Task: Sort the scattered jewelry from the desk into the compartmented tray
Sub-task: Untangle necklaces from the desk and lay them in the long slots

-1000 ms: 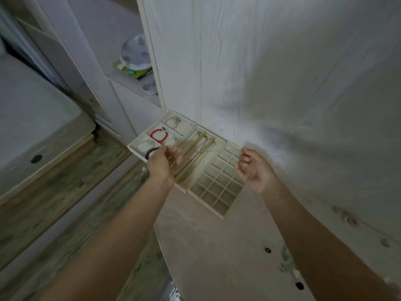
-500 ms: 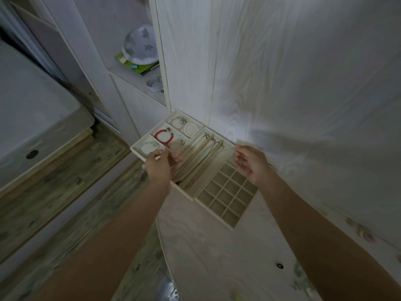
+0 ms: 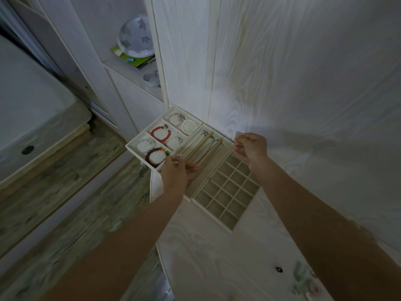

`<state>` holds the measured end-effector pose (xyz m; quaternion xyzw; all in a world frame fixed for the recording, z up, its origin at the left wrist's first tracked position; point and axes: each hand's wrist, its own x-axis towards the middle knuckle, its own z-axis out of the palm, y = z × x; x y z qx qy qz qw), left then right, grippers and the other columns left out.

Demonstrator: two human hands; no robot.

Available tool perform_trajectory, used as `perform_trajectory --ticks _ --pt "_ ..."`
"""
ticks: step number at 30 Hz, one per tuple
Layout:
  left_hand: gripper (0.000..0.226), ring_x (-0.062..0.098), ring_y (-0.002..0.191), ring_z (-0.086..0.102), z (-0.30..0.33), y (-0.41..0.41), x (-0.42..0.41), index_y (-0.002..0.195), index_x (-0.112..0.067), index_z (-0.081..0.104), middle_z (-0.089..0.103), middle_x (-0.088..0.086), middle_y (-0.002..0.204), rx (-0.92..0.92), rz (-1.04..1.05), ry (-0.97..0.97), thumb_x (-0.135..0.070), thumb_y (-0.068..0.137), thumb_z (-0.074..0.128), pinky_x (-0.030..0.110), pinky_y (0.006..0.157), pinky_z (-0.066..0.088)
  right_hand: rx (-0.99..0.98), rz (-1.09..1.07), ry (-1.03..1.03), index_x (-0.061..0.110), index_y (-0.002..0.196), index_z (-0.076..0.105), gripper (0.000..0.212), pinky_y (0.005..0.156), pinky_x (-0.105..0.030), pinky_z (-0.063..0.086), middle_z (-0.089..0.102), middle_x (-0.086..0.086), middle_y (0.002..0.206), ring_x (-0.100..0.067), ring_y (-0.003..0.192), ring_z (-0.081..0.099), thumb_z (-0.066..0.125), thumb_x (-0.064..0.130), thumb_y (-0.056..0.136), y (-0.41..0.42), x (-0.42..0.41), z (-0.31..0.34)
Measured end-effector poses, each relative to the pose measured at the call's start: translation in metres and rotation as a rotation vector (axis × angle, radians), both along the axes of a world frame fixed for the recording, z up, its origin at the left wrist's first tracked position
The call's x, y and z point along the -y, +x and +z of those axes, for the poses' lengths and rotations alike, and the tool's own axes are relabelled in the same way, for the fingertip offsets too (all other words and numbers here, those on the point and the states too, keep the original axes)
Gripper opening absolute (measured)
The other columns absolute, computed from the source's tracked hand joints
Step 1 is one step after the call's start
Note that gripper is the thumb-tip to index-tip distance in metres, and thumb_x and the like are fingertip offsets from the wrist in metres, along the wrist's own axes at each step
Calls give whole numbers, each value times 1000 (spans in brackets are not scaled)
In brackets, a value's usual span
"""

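Tray: a pale compartmented tray [image 3: 225, 220] lies on the white wood-grain desk [image 3: 217, 257], at the desk's far left corner, its left end jutting past the edge.
Left section: wide compartments with bracelets: a red bead bracelet [image 3: 160, 134], a dark red bracelet [image 3: 155, 157] with a few coloured beads, a white pearl bracelet [image 3: 190, 126] and a few pale ones.
Middle section: long slots in which thin necklaces [image 3: 206, 148] lie lengthwise.
Right section: a grid of small square cells [image 3: 227, 190]; no jewelry can be made out in them.
Left hand: the left hand [image 3: 176, 171] is over the near end of the long slots, just beside the dark red bracelet; its fingers are curled, and a small silvery piece [image 3: 178, 158] shows at the fingertips, seemingly pinched, though what it is cannot be told.
Right hand: the right hand [image 3: 251, 147] hovers over the far corner of the grid, by the far end of the long slots; its fingers are curled, and whether it holds anything cannot be told.
Surface: a small dark hole [image 3: 278, 269] in the desk top near the viewer; blurred greenish marks at the right edge.
Room: white wood-grain panels behind; an open shelf [image 3: 149, 83] at left with a round patterned object [image 3: 135, 39] on green packaging [image 3: 130, 59] and a coiled white cable [image 3: 152, 78]; a wood-pattern floor [image 3: 65, 192] below; a pale bed or mattress corner [image 3: 32, 109] at far left.
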<state>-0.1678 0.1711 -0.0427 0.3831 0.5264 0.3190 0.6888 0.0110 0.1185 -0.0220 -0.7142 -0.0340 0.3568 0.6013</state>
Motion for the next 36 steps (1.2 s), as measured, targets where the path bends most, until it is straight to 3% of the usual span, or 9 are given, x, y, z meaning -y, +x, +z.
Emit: perform_trajectory --ticks 4,10,13,18,24,29,32,36 --pt "10 28 73 68 -9 2 -1 100 -10 45 64 16 75 -27 51 12 -4 98 37 40 76 55 12 -15 15 9 68 59 20 66 -27 55 52 -4 60 -13 53 50 61 5 88 5 -4 -2" --pt "19 25 69 67 -9 5 3 87 -14 46 62 13 71 -39 30 42 -2 98 38 28 64 57 38 -35 17 10 62 58 27 63 -27 57 54 1 50 -10 45 51 62 7 88 6 -9 -8" --pt "19 24 69 67 -10 7 4 87 -14 46 61 13 71 -54 14 51 -1 98 38 32 70 58 53 -20 -2 10 63 58 26 65 -28 57 56 -6 60 -14 52 54 62 8 89 1 -9 -10" --pt "19 29 76 68 -13 8 4 86 -15 46 63 12 72 -123 -3 89 -2 97 40 38 77 57 50 -60 27 8 68 59 22 54 -21 56 58 -8 64 -15 54 56 61 6 90 -1 -11 -6" --pt "13 20 68 68 -14 7 9 89 -13 47 65 10 74 -216 -91 162 -3 97 42 31 70 57 93 -52 33 8 71 62 20 61 -27 58 64 -9 68 -17 57 62 60 8 91 2 -14 -5" --pt "12 23 75 70 -19 8 11 89 -14 48 67 10 76 -232 -87 167 -6 97 43 39 80 56 145 -24 27 8 71 61 22 58 -25 57 65 -11 69 -17 56 63 57 8 92 1 -18 -7" --pt "13 21 76 69 -15 12 10 90 -13 47 67 14 81 -195 -49 162 -4 97 42 34 78 57 161 -21 59 4 74 62 19 55 -22 56 65 -11 69 -14 52 63 56 7 93 1 -21 -5" --pt "8 22 77 69 -13 18 8 95 -11 47 67 12 80 -180 -59 159 -6 98 42 36 79 57 229 -59 89 8 69 61 23 62 -29 58 66 -12 68 -19 56 65 57 4 91 1 -26 -4"
